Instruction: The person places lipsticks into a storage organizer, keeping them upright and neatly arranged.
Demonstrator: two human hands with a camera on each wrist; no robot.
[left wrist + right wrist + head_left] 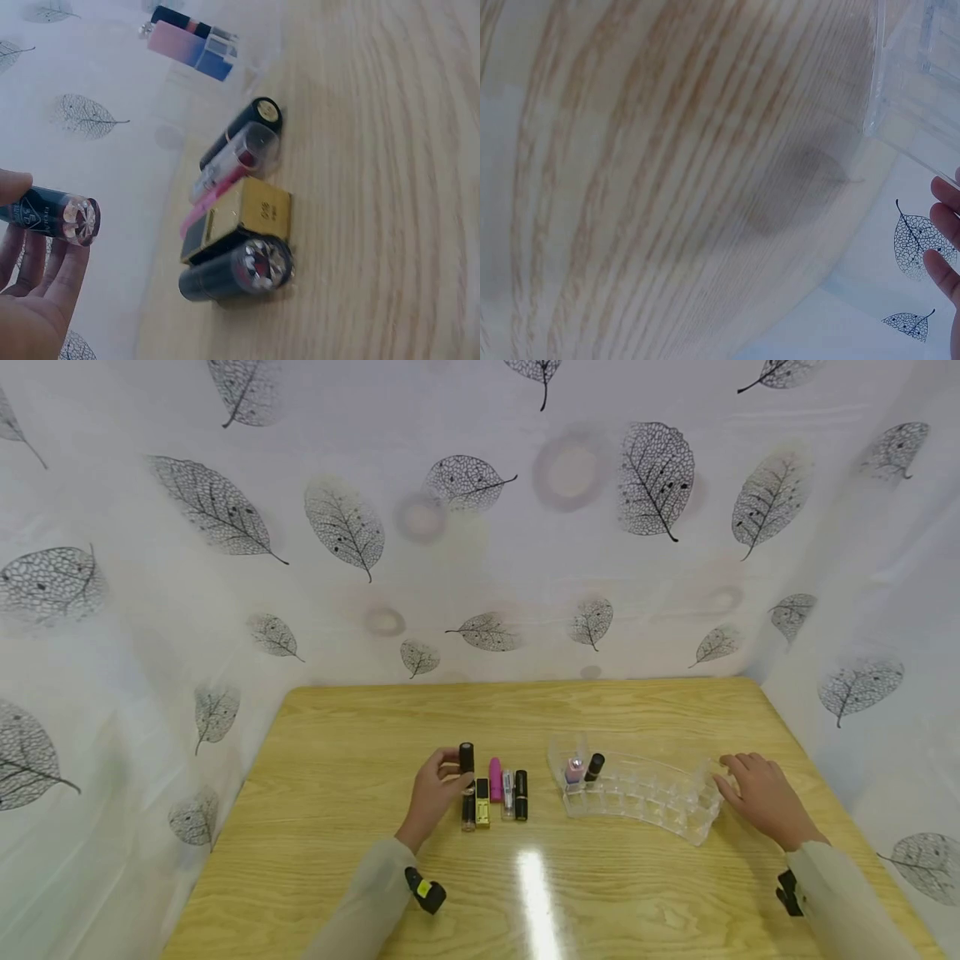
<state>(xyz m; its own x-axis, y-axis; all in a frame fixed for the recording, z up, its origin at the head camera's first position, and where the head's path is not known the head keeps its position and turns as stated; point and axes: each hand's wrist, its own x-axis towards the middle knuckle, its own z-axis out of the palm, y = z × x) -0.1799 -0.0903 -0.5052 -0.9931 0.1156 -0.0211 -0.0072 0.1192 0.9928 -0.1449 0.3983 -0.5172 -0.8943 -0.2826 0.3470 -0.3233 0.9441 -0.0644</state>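
Note:
My left hand (435,792) pinches a black lipstick (46,213) with a clear faceted end and holds it above the table. Under it lie, side by side, a similar black lipstick (217,279), a gold-and-black square lipstick (240,214), a bright pink tube (495,779), a clear-cased lipstick (508,793) and a black lipstick with a gold end (521,795). My right hand (767,797) has its fingertips at the right end of a clear curved organizer (637,806). A pink-and-blue lipstick (574,770) and a black tube (595,767) stand in its left slots.
All of this is on a light wooden table (360,727), with a bright glare streak near its front. A white curtain (480,552) with a leaf print hangs behind the table and along both sides.

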